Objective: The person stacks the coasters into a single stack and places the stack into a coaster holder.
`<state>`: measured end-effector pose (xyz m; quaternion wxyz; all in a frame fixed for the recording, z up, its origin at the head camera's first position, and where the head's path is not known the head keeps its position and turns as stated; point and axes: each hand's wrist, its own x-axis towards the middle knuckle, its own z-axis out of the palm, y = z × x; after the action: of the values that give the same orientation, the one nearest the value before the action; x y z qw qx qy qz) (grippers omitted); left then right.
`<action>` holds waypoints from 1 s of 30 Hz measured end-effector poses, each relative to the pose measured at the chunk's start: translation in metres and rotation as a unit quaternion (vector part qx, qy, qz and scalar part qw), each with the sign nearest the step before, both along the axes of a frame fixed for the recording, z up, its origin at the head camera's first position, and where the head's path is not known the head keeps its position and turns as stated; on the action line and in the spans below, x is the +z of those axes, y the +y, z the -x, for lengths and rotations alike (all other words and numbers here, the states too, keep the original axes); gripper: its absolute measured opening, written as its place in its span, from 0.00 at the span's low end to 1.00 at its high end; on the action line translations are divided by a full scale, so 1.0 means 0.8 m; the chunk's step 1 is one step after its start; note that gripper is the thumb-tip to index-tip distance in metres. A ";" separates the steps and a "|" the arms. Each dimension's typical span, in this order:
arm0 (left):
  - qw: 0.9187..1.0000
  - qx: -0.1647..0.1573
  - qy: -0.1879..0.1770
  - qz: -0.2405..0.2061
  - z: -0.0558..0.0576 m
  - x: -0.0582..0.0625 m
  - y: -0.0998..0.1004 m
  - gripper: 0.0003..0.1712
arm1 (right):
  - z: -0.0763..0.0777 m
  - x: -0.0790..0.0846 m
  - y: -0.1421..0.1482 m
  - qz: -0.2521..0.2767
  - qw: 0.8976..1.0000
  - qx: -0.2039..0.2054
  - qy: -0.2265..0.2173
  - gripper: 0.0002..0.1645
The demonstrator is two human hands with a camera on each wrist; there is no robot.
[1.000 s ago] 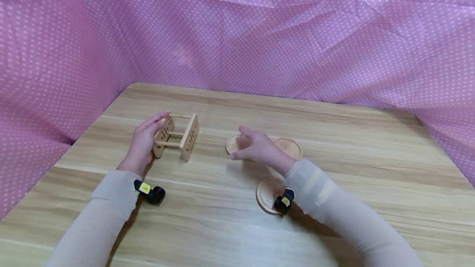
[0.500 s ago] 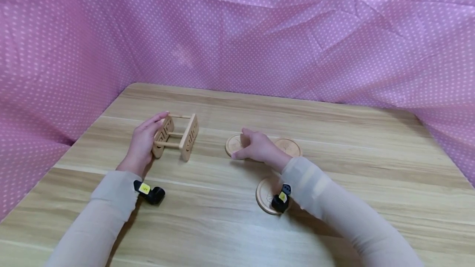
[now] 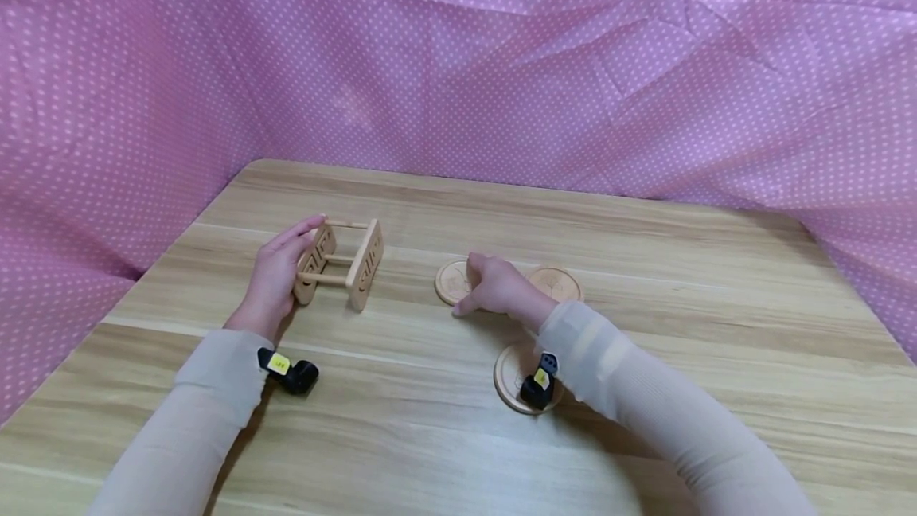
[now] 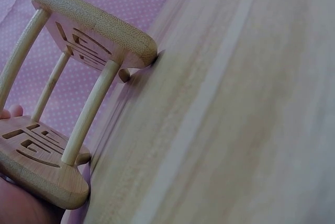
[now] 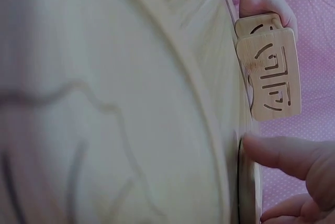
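Observation:
In the head view, my left hand (image 3: 272, 281) holds the left panel of a small wooden rack (image 3: 365, 265) with cut-out sides and dowel rails. Its fingertips show past the panel of the wooden rack (image 4: 94, 30) in the left wrist view. My right hand (image 3: 501, 287) is over a round wooden coaster (image 3: 451, 283) lying flat on the table. Thumb and fingers are apart at that coaster's edge; the right wrist view shows the thumb (image 5: 282, 153) at the rim. The hand covers the coaster's right part.
Another round coaster (image 3: 557, 283) lies right of my right hand. A nearer coaster (image 3: 512, 377), partly covered by the wrist camera (image 3: 539, 388), lies below the wrist. A pink dotted cloth (image 3: 458, 86) hangs around the wood-grain table (image 3: 401, 436).
My right hand has shifted slightly right and toward me, its fingers bending down and its thumb lower at the coaster's edge. The coaster, the rack and my left hand stay in place.

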<state>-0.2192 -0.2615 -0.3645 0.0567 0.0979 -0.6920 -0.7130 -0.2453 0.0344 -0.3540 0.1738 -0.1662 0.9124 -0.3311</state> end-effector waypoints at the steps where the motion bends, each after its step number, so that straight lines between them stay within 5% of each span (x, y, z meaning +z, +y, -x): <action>1: 1.000 -0.001 0.001 -0.003 0.000 0.000 0.000 0.24 | 0.000 0.000 0.000 -0.005 1.000 0.000 0.002 0.26; 30: 1.000 -0.004 0.000 -0.010 0.000 0.001 -0.001 0.24 | -0.005 0.009 -0.001 -0.077 0.994 0.003 0.073 0.25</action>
<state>-0.2192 -0.2622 -0.3640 0.0524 0.0956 -0.6856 -0.7198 -0.2411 0.0337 -0.3466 0.1198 -0.1783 0.9452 -0.2460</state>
